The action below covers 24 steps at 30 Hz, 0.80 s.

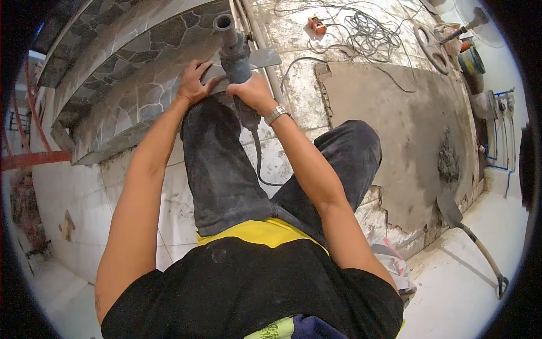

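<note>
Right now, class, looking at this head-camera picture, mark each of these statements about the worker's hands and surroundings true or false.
1. The right hand grips a power tool. True.
2. The left hand holds a hammer. False: it presses on the stone-patterned tile.
3. A shovel lies on the floor to the right. True.
4. The watch is on the left wrist. False: it is on the right.
5. Cables lie tangled ahead. True.

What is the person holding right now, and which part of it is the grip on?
The right hand grips a corded power tool around its body. The left hand presses flat on a stone-patterned tile, holding nothing.
</note>
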Motion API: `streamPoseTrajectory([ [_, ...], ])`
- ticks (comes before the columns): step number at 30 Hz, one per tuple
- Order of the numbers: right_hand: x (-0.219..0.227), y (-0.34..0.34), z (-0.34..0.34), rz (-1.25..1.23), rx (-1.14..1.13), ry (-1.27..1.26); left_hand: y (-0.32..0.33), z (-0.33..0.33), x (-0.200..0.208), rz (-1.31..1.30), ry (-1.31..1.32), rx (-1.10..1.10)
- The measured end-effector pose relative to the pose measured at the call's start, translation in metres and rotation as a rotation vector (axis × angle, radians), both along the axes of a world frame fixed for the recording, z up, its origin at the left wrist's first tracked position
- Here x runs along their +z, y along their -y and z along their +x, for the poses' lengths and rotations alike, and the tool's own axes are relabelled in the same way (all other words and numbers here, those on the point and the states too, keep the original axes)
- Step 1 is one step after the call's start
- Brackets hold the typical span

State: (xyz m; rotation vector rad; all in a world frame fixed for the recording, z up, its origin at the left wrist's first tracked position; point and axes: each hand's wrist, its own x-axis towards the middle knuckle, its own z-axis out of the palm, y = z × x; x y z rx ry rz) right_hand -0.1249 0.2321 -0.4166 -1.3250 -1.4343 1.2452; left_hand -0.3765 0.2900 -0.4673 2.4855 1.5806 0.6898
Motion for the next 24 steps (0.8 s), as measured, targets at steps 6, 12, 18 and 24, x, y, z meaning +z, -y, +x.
streamPoseTrajectory([
  [6,-0.020,-0.010,-0.009,-0.045,-0.019,0.047,0.000,0.006,0.001,-0.004,-0.076,0.034],
  [12,-0.024,-0.012,-0.020,-0.125,0.015,0.043,-0.001,-0.001,-0.004,-0.042,-0.035,0.030],
  [18,-0.031,-0.014,-0.023,-0.127,0.004,-0.013,-0.002,0.003,-0.003,-0.056,-0.084,0.042],
  [24,-0.031,-0.015,-0.023,-0.160,0.043,-0.073,-0.002,-0.001,-0.010,-0.038,-0.085,0.050],
])
